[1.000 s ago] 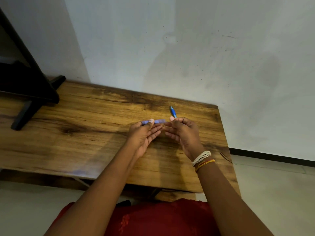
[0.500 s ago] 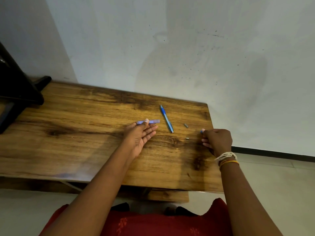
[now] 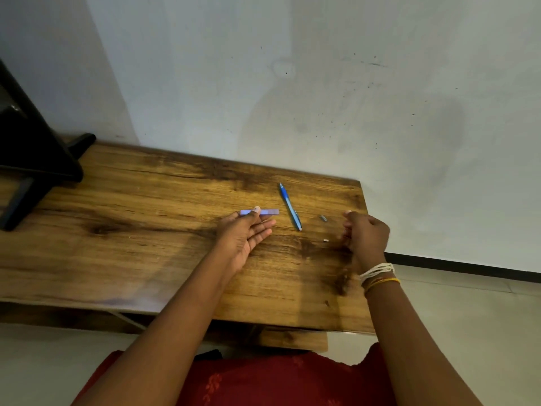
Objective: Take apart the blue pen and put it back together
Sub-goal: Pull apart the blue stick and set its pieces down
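Blue pen parts lie spread over the right half of a wooden table (image 3: pixel 146 259), seen past a red garment (image 3: pixel 278 379) at the bottom edge. The left hand (image 3: pixel 244 232) rests palm up, its thumb pinching a pale blue barrel piece (image 3: pixel 265 212) against the fingers, the piece lying level and pointing right. The right hand (image 3: pixel 366 234), with white and orange bands (image 3: pixel 377 275) at the wrist, is curled loosely over the table's right edge; whether it grips anything cannot be told. Between the hands lie a tiny white bit (image 3: pixel 325 240), a small grey bit (image 3: pixel 323 218) farther back, and the blue pen section (image 3: pixel 289 206), slanting away with its tip toward the wall. A black stand (image 3: pixel 35 171) sits at the far left. Behind rises a scuffed pale wall (image 3: pixel 322 98), with tiled floor (image 3: pixel 468 303) to the right. Half a second ago the right hand showed a blue bit at its fingertips; none shows now. The rest is unchanged.
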